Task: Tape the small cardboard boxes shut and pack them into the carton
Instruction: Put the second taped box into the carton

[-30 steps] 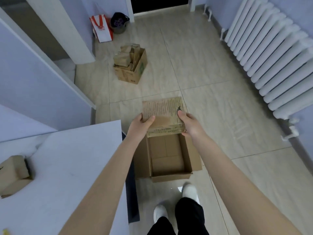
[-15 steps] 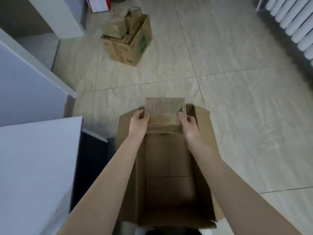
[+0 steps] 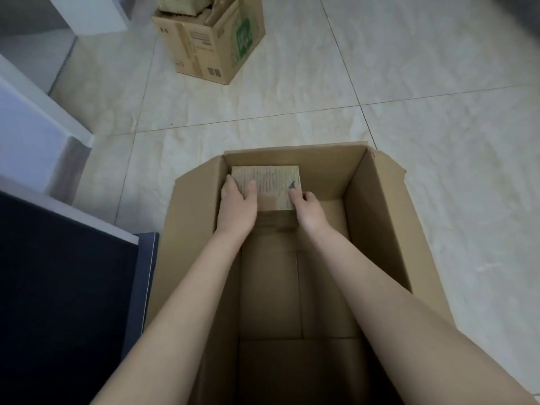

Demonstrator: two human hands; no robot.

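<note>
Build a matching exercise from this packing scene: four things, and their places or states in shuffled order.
Things: 1 small box; 2 open carton; 3 second carton; 4 left hand.
Places: A on the floor farther off, cardboard inside; B gripping the small box's left edge; C inside the open carton, far left corner; D on the floor close by, top open.
Pairs: 1-C; 2-D; 3-A; 4-B.

Tiled floor (image 3: pixel 438 127) bears carton (image 3: pixel 377 229) and seemingly full printed box (image 3: pixel 204 48).

A single head-worn camera looks steeply down into the carton (image 3: pixel 377 229) from close above, facing forward, with tiled floor (image 3: pixel 409 83) beyond its far wall.
</note>
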